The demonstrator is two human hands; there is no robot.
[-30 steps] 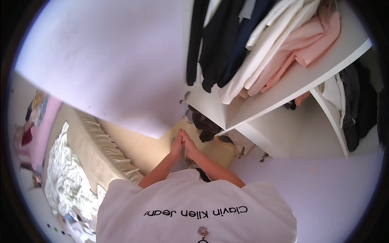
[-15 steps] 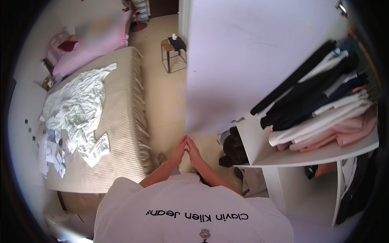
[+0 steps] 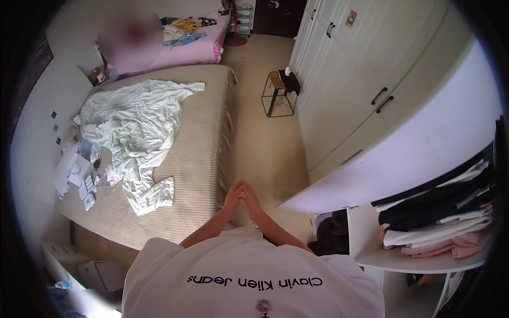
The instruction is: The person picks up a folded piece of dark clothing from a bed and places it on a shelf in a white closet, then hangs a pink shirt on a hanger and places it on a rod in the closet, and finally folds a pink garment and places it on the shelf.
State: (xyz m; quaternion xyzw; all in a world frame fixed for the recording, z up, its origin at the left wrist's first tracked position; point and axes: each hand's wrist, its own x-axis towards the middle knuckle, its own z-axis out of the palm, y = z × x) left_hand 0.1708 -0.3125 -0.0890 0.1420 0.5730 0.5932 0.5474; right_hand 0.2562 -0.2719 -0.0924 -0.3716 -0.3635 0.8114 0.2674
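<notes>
Left hand and right hand are pressed palm to palm, fingers straight and together, holding nothing. Both hands are raised over the floor, just beside the bed edge. An open wardrobe door stands to the right, with folded clothes on its shelf.

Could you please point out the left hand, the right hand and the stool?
left hand (image 3: 233, 195): head view, back of the hand.
right hand (image 3: 250, 199): head view, back of the hand.
stool (image 3: 277, 80): head view, seat.

White tee, dark lettering, bare forearms
</notes>
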